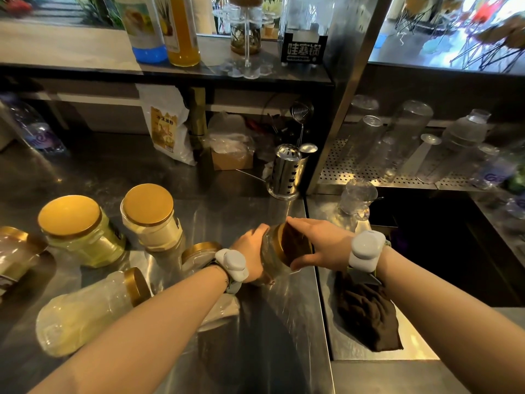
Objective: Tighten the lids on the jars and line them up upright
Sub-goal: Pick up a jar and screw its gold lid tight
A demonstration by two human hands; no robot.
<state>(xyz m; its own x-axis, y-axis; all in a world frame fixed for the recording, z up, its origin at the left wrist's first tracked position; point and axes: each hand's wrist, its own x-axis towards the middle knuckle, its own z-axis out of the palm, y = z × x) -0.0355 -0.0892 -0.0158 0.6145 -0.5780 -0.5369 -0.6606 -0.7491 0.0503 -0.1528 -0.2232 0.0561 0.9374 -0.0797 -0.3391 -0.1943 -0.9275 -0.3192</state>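
I hold a clear jar [272,260] tilted on its side above the steel counter [199,211]. My left hand [251,251] grips its body, and my right hand [318,245] wraps its gold lid [289,245]. Two gold-lidded jars [82,231] [152,217] stand upright at the left. Another jar [85,311] lies on its side at the front left. Behind my left wrist a further jar [199,254] lies partly hidden. One more jar [14,251] is cut off by the left edge.
A dark brown cloth [366,311] lies at the right of the counter beside a dark sink [443,245]. A perforated steel utensil holder [285,172] stands behind the hands. Clear cups and bottles [412,143] rest on the drain rack. A powder bag [167,126] leans at the back.
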